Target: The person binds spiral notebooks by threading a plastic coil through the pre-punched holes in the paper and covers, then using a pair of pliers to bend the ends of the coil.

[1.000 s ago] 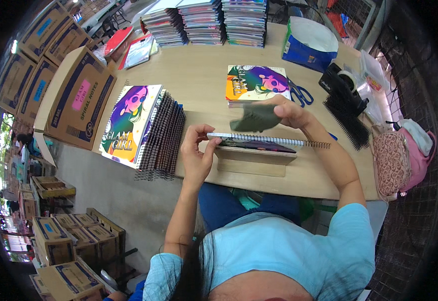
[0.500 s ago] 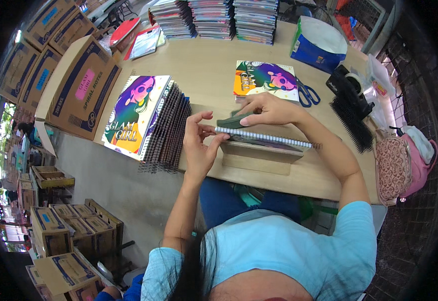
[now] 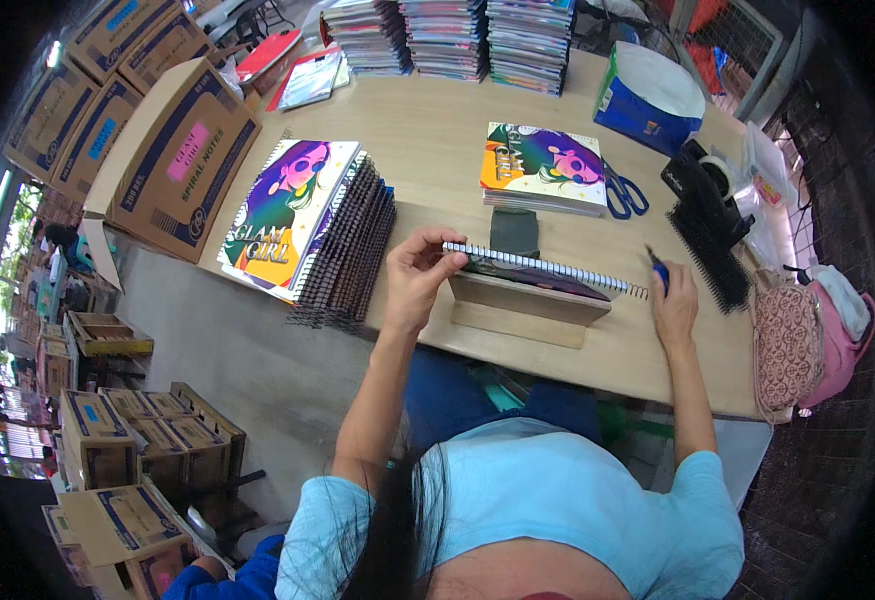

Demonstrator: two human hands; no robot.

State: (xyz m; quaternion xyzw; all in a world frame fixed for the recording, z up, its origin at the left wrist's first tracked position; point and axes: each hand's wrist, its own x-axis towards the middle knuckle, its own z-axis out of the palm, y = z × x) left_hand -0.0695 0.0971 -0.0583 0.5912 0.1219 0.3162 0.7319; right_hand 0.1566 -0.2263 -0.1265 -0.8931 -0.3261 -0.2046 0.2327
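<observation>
My left hand (image 3: 419, 275) pinches the left end of a spiral notebook (image 3: 532, 272), which stands spine up against a wooden stand (image 3: 532, 297) at the table's near edge. The white wire coil runs along its top and sticks out past the right end as loose loops. To the right of that end, my right hand (image 3: 675, 300) is closed round a small blue-handled tool (image 3: 660, 272) with a dark pointed tip, probably pliers. A dark green pad (image 3: 514, 232) lies flat just behind the notebook.
A tall stack of spiral notebooks (image 3: 292, 220) stands left, beside an open carton (image 3: 172, 160). Farther back are a smaller notebook pile (image 3: 542, 165), blue scissors (image 3: 622, 190), a black tape dispenser (image 3: 702, 180) and a brush (image 3: 705, 262). A patterned pouch (image 3: 785, 345) sits at right.
My right hand has let go of the dark green pad, which now lies on the table, and moved right, where it holds the blue-handled tool. My left hand still pinches the notebook.
</observation>
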